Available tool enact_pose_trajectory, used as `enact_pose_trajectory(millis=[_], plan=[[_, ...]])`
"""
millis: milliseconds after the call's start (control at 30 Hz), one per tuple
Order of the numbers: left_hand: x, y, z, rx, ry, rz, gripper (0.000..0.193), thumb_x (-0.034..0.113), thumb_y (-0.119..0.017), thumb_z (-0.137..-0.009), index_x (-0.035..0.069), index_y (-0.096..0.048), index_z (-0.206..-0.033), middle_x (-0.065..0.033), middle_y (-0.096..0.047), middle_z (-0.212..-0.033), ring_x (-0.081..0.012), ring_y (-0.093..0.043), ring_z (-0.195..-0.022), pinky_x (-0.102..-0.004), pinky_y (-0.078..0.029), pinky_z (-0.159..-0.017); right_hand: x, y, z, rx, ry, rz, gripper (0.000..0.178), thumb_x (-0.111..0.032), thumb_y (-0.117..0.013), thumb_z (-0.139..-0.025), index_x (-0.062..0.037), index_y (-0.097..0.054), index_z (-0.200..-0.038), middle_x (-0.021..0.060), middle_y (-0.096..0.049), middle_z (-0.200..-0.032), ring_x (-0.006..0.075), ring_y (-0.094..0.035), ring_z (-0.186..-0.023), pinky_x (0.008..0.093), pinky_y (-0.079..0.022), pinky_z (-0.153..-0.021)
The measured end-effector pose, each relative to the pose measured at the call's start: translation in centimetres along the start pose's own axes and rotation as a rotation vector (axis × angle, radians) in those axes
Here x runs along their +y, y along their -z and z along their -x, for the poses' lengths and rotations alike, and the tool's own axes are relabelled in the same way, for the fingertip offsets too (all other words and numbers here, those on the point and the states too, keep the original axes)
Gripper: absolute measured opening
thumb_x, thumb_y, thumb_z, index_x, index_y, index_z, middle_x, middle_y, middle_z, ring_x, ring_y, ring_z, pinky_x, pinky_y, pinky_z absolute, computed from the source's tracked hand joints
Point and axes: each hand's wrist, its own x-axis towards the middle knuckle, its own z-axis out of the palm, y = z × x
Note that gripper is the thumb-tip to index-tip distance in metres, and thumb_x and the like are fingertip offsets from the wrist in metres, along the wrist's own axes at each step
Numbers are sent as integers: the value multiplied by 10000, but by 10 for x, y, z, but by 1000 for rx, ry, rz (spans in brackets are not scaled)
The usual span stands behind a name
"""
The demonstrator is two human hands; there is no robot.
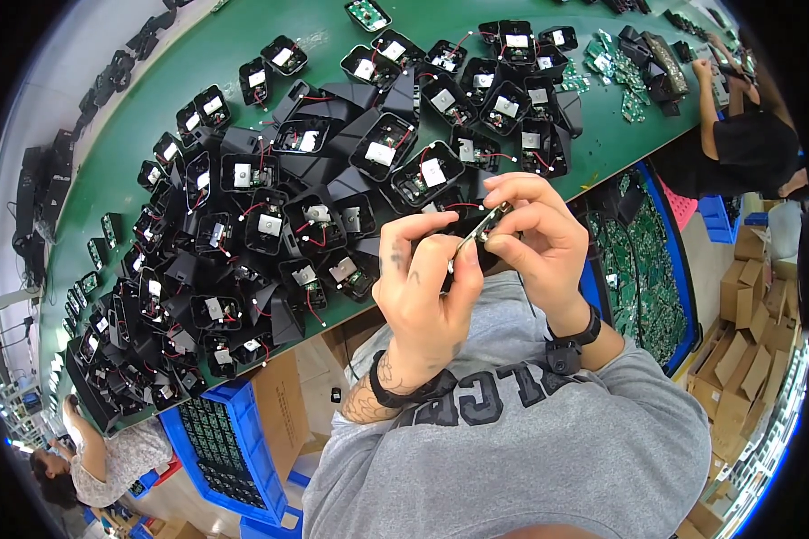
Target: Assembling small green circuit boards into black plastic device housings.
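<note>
My left hand (pixel 421 286) and my right hand (pixel 545 241) meet above the table's near edge, in front of my chest. Between them is a small, thin circuit board (pixel 483 231), turned nearly edge-on and tilted. My left thumb and fingers pinch its lower left end, and my right fingertips close on its upper right end. The fingers hide much of it. Just beyond the hands lies an open black plastic housing (pixel 429 173) with a white block and red wires inside. Many similar housings crowd the table behind it and to the left.
The green table (pixel 189 63) curves around me. Loose circuit boards (pixel 616 72) are heaped at the far right, near a co-worker (pixel 751 135). Blue crates (pixel 229 454) of boards stand below the table on both sides. Cardboard boxes (pixel 746 350) sit at right; another person (pixel 108 454) is at lower left.
</note>
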Motion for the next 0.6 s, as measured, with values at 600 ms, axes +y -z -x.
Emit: enact_pose_trajectory(millis=[600], plan=[[-20, 14, 3, -225, 466, 521, 97, 89, -580, -910, 36, -539, -979, -54, -584, -940, -80, -549, -768, -244, -451, -653, -14, 21, -31, -363, 144, 250, 459, -181, -838, -596, -41, -639, -986, 121, -616, -1048, 280, -576, -994, 405, -447, -886]])
